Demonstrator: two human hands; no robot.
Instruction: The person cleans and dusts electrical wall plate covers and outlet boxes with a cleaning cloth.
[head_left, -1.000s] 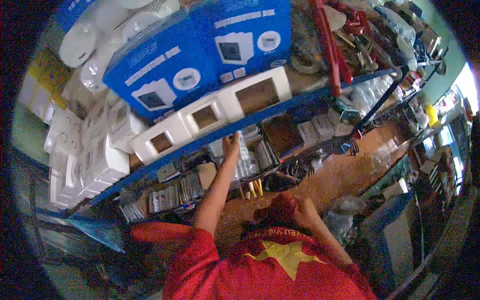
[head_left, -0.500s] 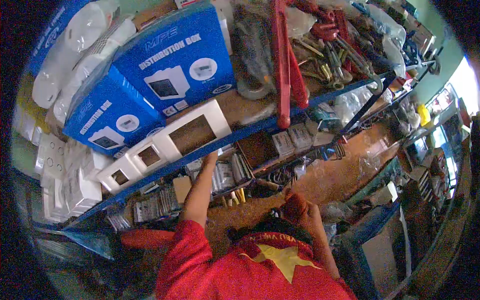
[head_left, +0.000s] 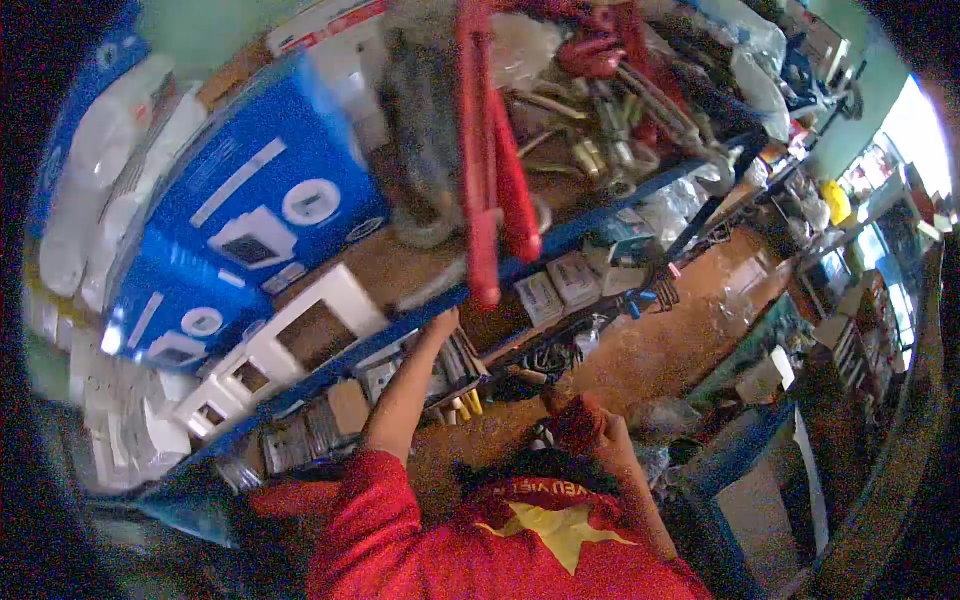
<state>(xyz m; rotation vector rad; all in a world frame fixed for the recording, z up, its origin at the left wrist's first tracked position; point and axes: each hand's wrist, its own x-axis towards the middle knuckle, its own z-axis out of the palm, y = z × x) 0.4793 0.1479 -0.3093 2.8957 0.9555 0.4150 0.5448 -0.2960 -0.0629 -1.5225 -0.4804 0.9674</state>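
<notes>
My left hand reaches up to the blue front edge of the upper shelf, above small packaged goods on the shelf below. Its fingers are mostly hidden behind that edge. Down by my chest, my right hand is closed around a reddish-brown object whose kind I cannot make out. Close above my left hand, the handles of a large red tool stick out over the shelf edge. White rectangular frames lie along the edge to the left.
Blue distribution box cartons stand on the upper shelf. Metal wrenches and fittings are piled to the right. Lower down are upright packets and a brown floor. A dark blue-edged unit stands at the right.
The view has shifted, so the boxes and red tool appear farther left. My left hand has moved rightward along the shelf edge. My right hand stays low, still closed on the reddish-brown object.
</notes>
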